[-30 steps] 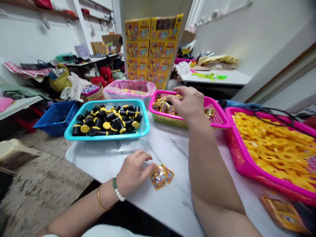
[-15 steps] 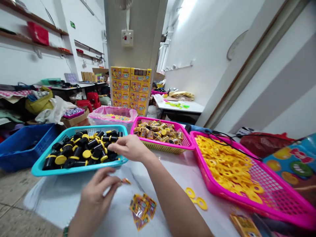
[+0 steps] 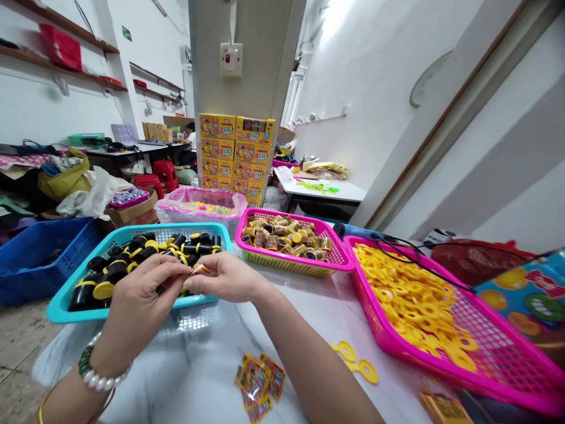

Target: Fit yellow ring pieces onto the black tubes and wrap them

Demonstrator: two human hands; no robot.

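Observation:
My left hand (image 3: 143, 294) and my right hand (image 3: 227, 275) meet above the front right of a turquoise basket (image 3: 59, 309). Between their fingertips is a small, shiny printed plastic wrapper (image 3: 202, 269), orange and yellow. Both hands are closed in a pinch on it, and the fingers partly cover it. Beneath and behind them, the basket holds many small black canisters (image 3: 117, 270) with yellow caps. A loose pile of similar printed wrappers (image 3: 258, 380) lies on the white marbled table (image 3: 189, 377), below my right forearm.
A pink basket (image 3: 346, 263) behind holds canisters covered in printed wrap. Another pink basket (image 3: 498, 344) on the right is heaped with yellow ringed plastic pieces (image 3: 406, 294), under a black cable. Several such pieces (image 3: 366, 371) lie on the table. Yellow boxes (image 3: 251, 153) are stacked by the pillar.
My right hand has drawn back from among the black canisters to meet my left. My left hand has risen with the wrapper, and both now pinch it. The view has shifted slightly.

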